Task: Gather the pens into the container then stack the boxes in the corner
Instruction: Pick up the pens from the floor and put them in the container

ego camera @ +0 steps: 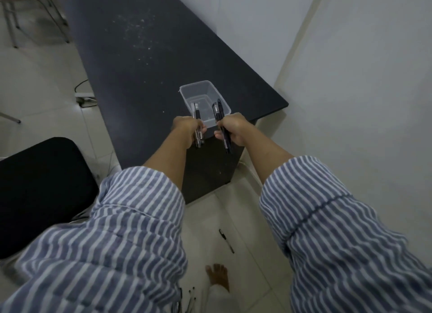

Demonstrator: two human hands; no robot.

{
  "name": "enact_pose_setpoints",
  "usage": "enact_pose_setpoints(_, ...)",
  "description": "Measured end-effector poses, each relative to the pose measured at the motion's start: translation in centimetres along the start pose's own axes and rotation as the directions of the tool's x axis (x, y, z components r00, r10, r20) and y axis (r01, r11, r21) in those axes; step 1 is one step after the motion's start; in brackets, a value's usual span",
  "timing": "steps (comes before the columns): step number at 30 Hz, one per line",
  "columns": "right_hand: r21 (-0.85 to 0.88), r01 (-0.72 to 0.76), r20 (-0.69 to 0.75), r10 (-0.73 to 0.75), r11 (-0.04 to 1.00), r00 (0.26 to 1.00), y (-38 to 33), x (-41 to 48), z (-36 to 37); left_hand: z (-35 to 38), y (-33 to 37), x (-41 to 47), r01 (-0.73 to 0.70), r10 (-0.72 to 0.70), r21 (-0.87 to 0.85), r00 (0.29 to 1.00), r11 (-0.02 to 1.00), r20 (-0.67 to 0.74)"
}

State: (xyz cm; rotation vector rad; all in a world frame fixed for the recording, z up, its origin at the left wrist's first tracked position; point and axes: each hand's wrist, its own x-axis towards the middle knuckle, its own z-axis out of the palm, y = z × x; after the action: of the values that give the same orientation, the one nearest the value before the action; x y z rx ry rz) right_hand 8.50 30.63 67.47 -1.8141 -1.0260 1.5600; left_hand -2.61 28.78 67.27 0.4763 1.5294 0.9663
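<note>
**Two fistfuls of pens at the container's near wall**

My left hand point(187, 128) has its fingers point(203, 128) curled round a bundle of clear pens point(197, 116). My right hand point(235, 129) is wrapped the same way round the black pens point(219, 111), thumb closed over the barrels. Both bundles hang at the middle of the frame, above the near end of the container point(210, 88). It stands on the tabletop point(140, 79), close to the corner at centre right.

Each bundle's long axis runs up the frame, lower ends toward me and upper ends over the container's mouth. The clear pens sit almost straight up and down in the picture, while the black ones lean a little to the left at the top. I cannot tell which end is the writing end, nor whether the upper ends are already below the rim.

The risks, as I judge them:
- The container looks light and sits near the tabletop's edge, so pens landing on its near wall could tip or shove it.
- Letting go of both bundles at once could fan them out, and some would bounce over the rim.
- Any that miss would join the stray pen point(226, 240) on the floor point(247, 219) at lower centre.
- More pens point(190, 296) lie at the bottom edge, by my foot.
</note>
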Motion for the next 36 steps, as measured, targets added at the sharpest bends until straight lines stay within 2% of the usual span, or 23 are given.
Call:
enact_pose_setpoints(9,-0.195,0.067,0.061,-0.056,0.979,0.997,-5.2,8.1,0.7,3.7,4.6,6.4,-0.037,0.056,0.146,0.991,0.989,-0.125)
enact_pose_setpoints(15,-0.273,0.096,0.063,-0.082,0.957,0.995,-6.8,11.5,1.5,4.7,5.9,9.7,0.001,0.033,0.171,0.980,0.985,-0.196)
enact_pose_setpoints(19,-0.321,0.091,0.089,-0.065,0.943,0.994,-6.7,12.7,1.6,5.2,5.8,10.9,0.028,0.037,0.266,0.972,0.964,-0.234)
enact_pose_setpoints(24,-0.363,0.120,0.049,-0.109,0.924,0.993,-6.6,13.3,1.1,5.4,5.7,11.2,-0.001,0.080,0.285,0.961,0.958,-0.265)
enact_pose_setpoints(29,-0.401,0.226,0.015,-0.241,0.888,0.970,-6.6,12.7,0.0,4.8,5.2,11.3,-0.018,0.118,0.282,0.933,0.959,-0.341)
enact_pose_setpoints(36,-0.292,0.327,-0.173,-0.386,0.899,0.906,-3.6,9.0,-1.1,4.2,3.9,7.6,-0.044,0.107,0.257,0.965,0.965,-0.238)
